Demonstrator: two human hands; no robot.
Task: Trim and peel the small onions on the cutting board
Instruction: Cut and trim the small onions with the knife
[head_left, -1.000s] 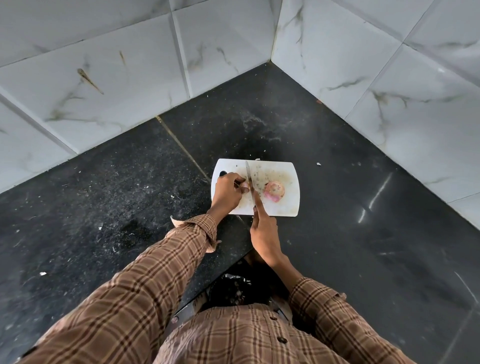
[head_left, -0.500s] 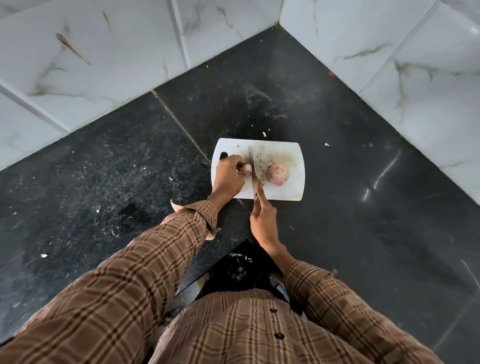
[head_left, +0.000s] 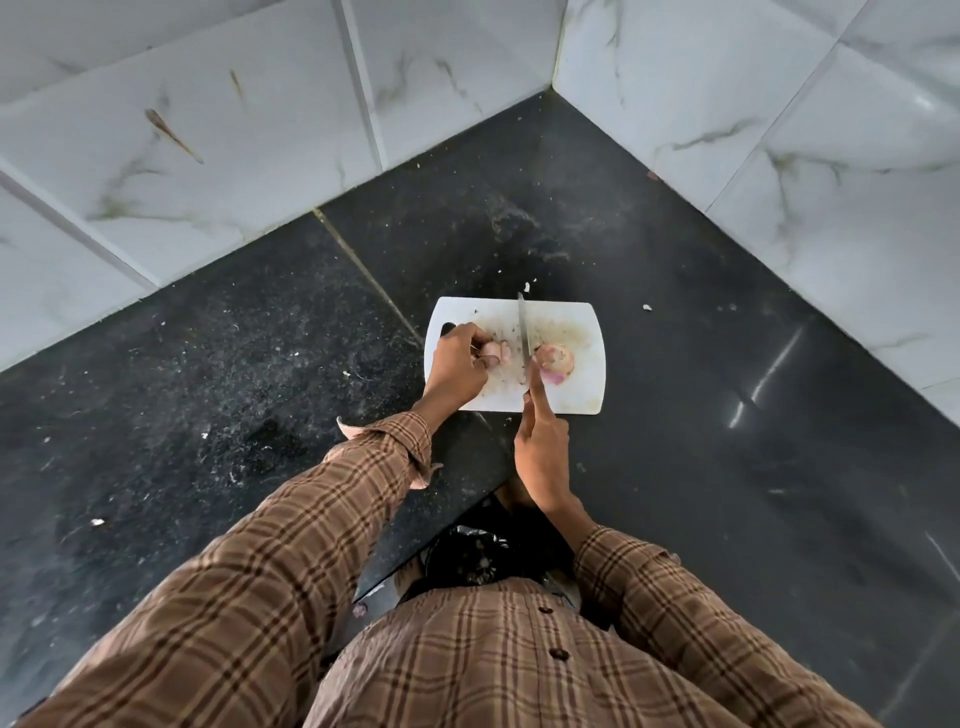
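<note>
Corner of a dark stone tabletop (head_left: 675, 364) against pale marbled wall tiles (head_left: 208, 145). A white cutting board (head_left: 582, 332) lies just inside the corner, with a handle slot at its left end.

Left hand (head_left: 457, 364) is on the left part of the board, fingers curled around a small onion (head_left: 497, 353) and pinning it down; only its pinkish end shows past the fingertips. Right hand (head_left: 540, 452) grips a knife (head_left: 523, 327), its handle hidden in the fist and the forefinger laid along the spine. The blade points away from the person and stands between the held onion and a second onion (head_left: 555, 359), which lies free on the right half of the board, just beside the blade, pale and pink. I cannot tell whether that one is fully peeled.

Judged step: trimming the end of the held onion.

Notes for doing it well:
- Keep the left fingertips tucked back behind the cut line; the exposed end is short and the blade is close.
- Take off only a thin cap, so the layers hold together for peeling.
- Press straight down with the forefinger over the spine. A small round onion is likely to roll, so hold it firmly against the board.
- The loose onion sits near the blade's right side; nudging it away would clear the stroke.

Scraps of skin (head_left: 647, 307) lie on the tabletop beyond the board.
</note>
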